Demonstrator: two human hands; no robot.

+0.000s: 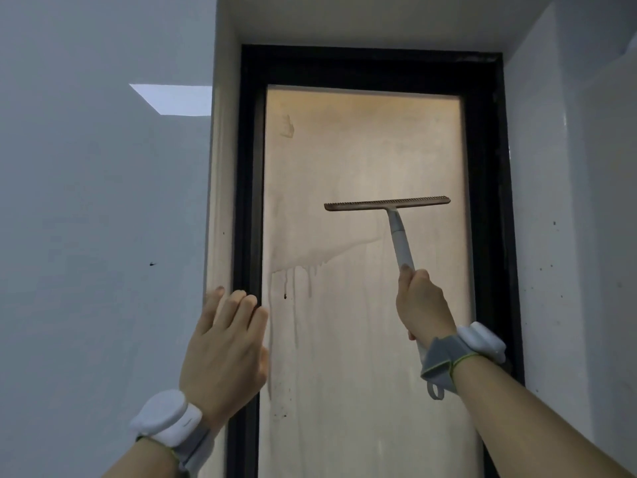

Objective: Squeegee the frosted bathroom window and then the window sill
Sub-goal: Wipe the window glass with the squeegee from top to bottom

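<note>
A tall frosted window pane point(362, 160) glows warm inside a black frame point(487, 201). Drip streaks run down its lower left part. My right hand point(422, 305) grips the pale handle of a squeegee point(387, 203), whose blade lies level against the right half of the glass at mid height. My left hand point(225, 343) rests flat with fingers spread on the left side of the black frame and the wall edge beside it. The window sill is out of view.
Pale grey walls point(103, 236) flank the window recess on both sides. A bright patch of light point(172, 98) falls on the left wall. White bands sit on both wrists.
</note>
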